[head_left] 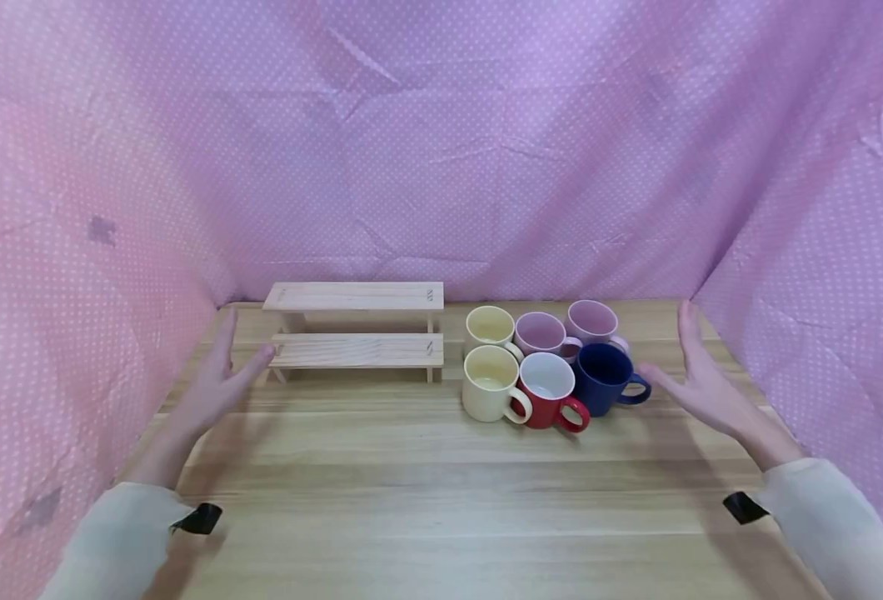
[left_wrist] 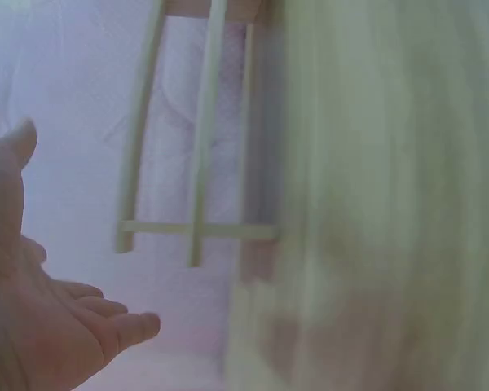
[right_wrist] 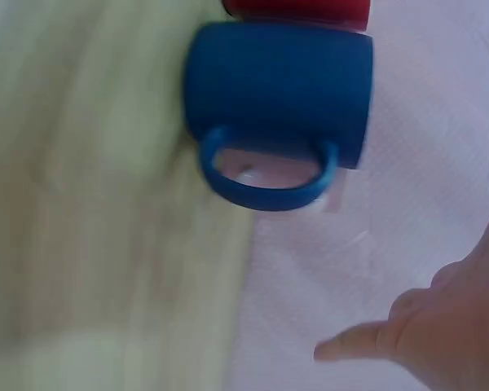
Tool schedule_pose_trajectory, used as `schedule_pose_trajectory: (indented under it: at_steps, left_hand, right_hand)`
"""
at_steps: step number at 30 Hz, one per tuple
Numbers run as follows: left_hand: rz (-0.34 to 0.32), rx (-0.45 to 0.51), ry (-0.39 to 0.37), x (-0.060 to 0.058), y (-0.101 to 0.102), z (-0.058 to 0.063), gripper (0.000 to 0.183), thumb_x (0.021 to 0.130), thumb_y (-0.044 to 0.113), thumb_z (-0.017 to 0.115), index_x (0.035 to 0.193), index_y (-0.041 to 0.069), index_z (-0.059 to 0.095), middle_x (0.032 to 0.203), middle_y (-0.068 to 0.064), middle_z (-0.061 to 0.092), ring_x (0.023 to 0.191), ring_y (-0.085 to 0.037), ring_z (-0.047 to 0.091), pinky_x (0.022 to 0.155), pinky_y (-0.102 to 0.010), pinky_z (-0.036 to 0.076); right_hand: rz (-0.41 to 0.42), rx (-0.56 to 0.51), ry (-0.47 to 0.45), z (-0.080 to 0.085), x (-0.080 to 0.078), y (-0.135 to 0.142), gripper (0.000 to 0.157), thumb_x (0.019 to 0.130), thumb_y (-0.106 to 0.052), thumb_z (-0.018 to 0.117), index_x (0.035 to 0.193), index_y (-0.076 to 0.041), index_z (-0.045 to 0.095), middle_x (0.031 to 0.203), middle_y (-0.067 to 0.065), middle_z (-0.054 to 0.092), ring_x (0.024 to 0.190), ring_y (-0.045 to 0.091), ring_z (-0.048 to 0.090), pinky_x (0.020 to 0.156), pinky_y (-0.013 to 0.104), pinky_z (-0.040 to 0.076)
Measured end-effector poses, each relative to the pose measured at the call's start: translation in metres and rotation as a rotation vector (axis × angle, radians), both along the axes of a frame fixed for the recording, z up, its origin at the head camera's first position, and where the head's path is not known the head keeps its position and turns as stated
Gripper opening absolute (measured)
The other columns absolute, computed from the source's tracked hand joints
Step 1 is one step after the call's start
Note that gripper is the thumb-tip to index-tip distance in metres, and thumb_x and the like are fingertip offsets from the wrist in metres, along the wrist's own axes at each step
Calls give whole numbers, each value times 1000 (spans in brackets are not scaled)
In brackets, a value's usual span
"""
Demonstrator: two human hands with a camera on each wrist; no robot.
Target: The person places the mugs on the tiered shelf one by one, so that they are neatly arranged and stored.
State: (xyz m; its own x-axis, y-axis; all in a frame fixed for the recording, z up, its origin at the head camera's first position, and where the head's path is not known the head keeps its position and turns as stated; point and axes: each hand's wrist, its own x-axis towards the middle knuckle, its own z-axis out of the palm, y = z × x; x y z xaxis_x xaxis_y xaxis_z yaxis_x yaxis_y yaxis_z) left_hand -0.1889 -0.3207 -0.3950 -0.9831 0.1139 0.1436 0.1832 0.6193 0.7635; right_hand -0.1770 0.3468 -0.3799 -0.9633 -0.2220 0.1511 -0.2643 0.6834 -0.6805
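My left hand [head_left: 217,383] is held above the table with straight fingers and thumb spread, left of a two-step wooden rack [head_left: 356,350]. Nothing is in it. On the other side, my right hand [head_left: 711,392] hovers with fingers extended, holding nothing, just right of a dark blue mug [head_left: 599,387]. Beside that mug stand a red mug [head_left: 539,408] with a white inside and a cream mug [head_left: 479,402]. Behind them are a pale yellow mug [head_left: 479,337] and two pink mugs [head_left: 541,332]. All stand upright, close together. In the right wrist view the blue mug's handle [right_wrist: 265,198] shows.
The wooden table [head_left: 381,500] runs up to a pink dotted cloth [head_left: 441,167] that hangs behind and along both sides. Black bands [head_left: 202,518] show at both light sleeves [head_left: 122,533]. The rack's upper step [head_left: 351,295] stands near the back cloth.
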Motion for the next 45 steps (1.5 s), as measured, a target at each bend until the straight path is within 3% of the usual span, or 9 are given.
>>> schedule_pose_trajectory:
  at_steps: [4,7,11,14,19,27,31,34,45]
  left_hand:
    - [-17,182,-95,-9,4,-24,75,109,41,44,163,23,-6,168,-18,-2,148,-50,11,116,-69,21]
    - [-19,252,-150,-16,7,-41,72,109,38,46,164,19,3,166,-25,9,140,-41,36,112,-47,42]
    - [2,339,-147,-26,10,-56,68,107,31,53,163,11,19,163,-26,20,116,-14,57,93,-21,54]
    - [24,354,-138,-34,11,-62,65,106,30,57,159,5,28,161,-25,25,105,-2,58,88,-17,55]
    - [52,303,-177,-42,11,-67,64,104,31,61,154,-1,36,155,-32,27,100,-8,60,85,-21,58]
    - [94,346,-282,-35,-9,-59,65,101,22,66,152,-4,35,107,-12,45,86,-7,64,84,-26,59]
    - [82,367,-321,-37,-3,-60,68,100,23,68,154,-2,35,104,-9,48,89,-9,65,87,-29,59]
    - [76,403,-341,-42,6,-63,70,99,25,70,155,1,35,105,-8,49,91,-11,66,89,-31,58]
    - [95,514,-328,-42,-7,-55,59,97,20,73,148,6,47,100,-6,49,87,-8,67,83,-26,60]
  right_hand:
    - [42,-147,-133,-16,10,7,98,106,-24,56,152,-37,-30,161,5,-32,147,44,-16,118,64,1]
    - [73,-207,-229,-28,17,10,97,106,-20,55,153,-39,-28,163,14,-25,146,55,-3,121,33,22]
    - [85,-249,-291,-41,21,12,93,107,-20,55,158,-33,-21,164,27,-7,143,58,13,94,5,38]
    - [87,-277,-300,-48,23,15,88,107,-19,54,162,-25,-14,162,34,4,139,48,36,92,15,50]
    - [111,-392,-330,-59,25,18,79,108,-14,50,162,-8,-8,156,44,13,112,17,66,86,38,61]
    - [117,-482,-422,-77,19,9,55,111,-20,43,156,-3,17,136,34,48,103,37,68,87,43,61]
    - [193,-571,-412,-82,24,20,30,113,-16,36,140,-8,45,123,15,60,100,32,70,86,41,61]
    - [247,-655,-417,-80,26,30,31,113,-13,30,131,-13,56,117,9,66,99,27,71,85,37,61]
    - [285,-560,-455,-70,1,21,46,114,-21,29,119,22,46,113,21,65,99,29,70,87,40,60]
